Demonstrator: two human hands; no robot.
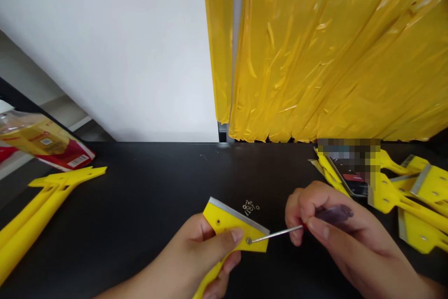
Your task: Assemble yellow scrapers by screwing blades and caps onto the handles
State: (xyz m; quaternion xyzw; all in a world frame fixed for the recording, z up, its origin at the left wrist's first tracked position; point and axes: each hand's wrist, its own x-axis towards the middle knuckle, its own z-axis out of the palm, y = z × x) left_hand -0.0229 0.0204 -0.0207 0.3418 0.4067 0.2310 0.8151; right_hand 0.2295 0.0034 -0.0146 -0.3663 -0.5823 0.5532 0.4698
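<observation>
In my left hand (206, 248) is a yellow scraper (259, 245), its thumb pressed on the face and its fingers wrapped round the handle. A grey metal blade strip (241, 216) runs along the scraper's far edge. One hole in its face looks open, while a screw head (248, 240) sits at the other. My right hand (336, 238) grips a thin screwdriver (280, 232) between thumb and fingers. Its tip meets the screw head at a low slant. The screwdriver's dark purplish handle lies partly hidden in the palm. Small screws and nuts (250, 207) lie loose just beyond the scraper.
Several yellow scrapers (425, 236) are piled at the right, beside a phone (350, 173) partly blurred out. More yellow scraper handles (38, 215) lie at the left, near a red and yellow package (52, 142). Yellow plastic sheeting (315, 56) hangs behind the black table (150, 187).
</observation>
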